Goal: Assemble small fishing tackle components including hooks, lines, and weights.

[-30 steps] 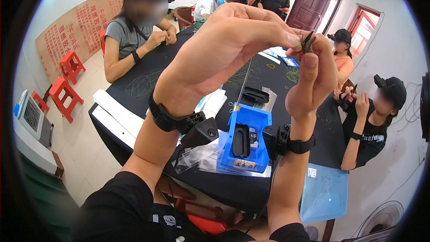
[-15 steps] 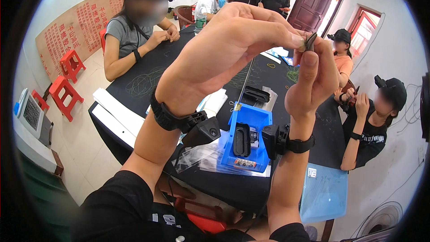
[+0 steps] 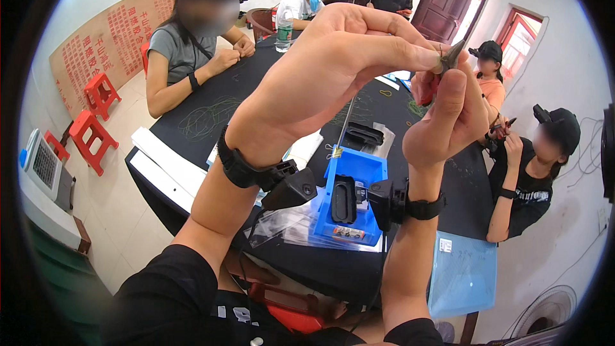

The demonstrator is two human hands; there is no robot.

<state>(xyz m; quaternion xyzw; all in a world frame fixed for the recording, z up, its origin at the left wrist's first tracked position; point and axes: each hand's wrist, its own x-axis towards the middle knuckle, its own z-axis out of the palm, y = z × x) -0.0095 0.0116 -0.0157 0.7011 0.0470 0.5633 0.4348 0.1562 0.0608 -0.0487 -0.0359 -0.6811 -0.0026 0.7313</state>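
Green strands (image 3: 208, 120): loose loops on the surface (image 3: 464, 186), beyond the left forearm; could snarl if a sleeve drags across. Left hand (image 3: 320, 83): raised, thumb and index fingers pinched together; whatever sits between them is too small to identify. Likely weak point: a light pinch might let it slip. Bin (image 3: 359, 161): blue, on the surface, between the forearms in view; a dropped bit could probably get lost among its contents. Right hand (image 3: 448, 112): fingers grasping the pliers (image 3: 455, 54), red at the handle, dark points up, just beside the left thumb tip. Main hazard, judged: nicked skin if the grip twists, given such closeness and bare fingers.
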